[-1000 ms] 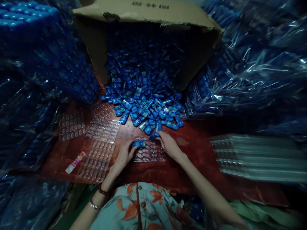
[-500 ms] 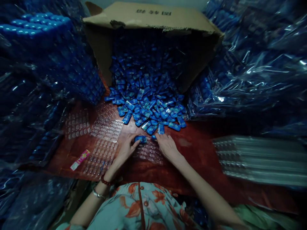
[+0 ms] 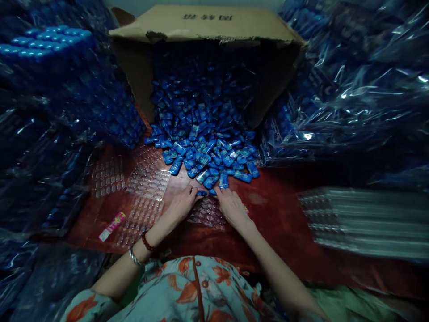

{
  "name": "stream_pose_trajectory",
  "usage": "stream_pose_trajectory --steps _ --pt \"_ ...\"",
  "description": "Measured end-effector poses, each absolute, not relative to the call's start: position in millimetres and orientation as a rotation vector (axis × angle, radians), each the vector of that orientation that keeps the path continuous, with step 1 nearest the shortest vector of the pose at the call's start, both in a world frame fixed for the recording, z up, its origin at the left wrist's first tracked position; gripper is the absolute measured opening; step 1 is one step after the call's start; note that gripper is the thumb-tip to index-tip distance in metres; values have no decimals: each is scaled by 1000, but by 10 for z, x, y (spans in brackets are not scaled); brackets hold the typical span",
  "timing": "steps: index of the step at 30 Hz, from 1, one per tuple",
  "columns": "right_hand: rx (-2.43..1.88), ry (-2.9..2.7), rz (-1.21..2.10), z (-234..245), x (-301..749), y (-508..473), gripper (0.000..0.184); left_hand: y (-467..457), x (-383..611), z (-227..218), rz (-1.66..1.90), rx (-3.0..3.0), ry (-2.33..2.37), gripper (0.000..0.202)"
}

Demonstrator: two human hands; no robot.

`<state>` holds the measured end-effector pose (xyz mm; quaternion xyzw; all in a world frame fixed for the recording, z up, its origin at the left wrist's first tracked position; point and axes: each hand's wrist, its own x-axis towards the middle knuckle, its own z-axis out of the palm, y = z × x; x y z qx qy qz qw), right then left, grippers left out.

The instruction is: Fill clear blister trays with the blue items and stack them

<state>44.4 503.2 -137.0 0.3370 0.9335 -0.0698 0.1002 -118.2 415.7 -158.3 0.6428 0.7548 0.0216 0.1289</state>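
Note:
My left hand is closed, its thumb and fingers pinching a small blue pack. Across from it, my right hand is also closed, with another blue pack at its fingertips. Both hands are over the far edge of a clear blister tray with rows of small cavities. Just beyond the fingers, a pile of blue packs spills from an open cardboard box. One labelled pack lies directly above my right fingers.
More clear blister trays lie to the left, near a pink and white strip. A stack of clear trays sits on the right of the red tabletop. Film-wrapped blue stacks and a tall blue stack flank the box.
The pack in my left hand has turned from its broad labelled face to a narrower side, and my left fingers have shifted around it. My right hand stays nearly in place.

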Motion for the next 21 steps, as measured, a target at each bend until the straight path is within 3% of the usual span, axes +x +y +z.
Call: stream_pose_trajectory --steps 5,12,21 --pt "974 2752 -185 -1334 402 5001 40 4236 -1103 -1442 -264 2050 2111 33" --pt "962 2777 -102 -1365 369 4957 36 4403 -1054 -1358 -304 2383 1954 38" --pt "994 2779 -157 -1353 350 4948 39 4540 -1167 -1497 121 2318 1780 34"
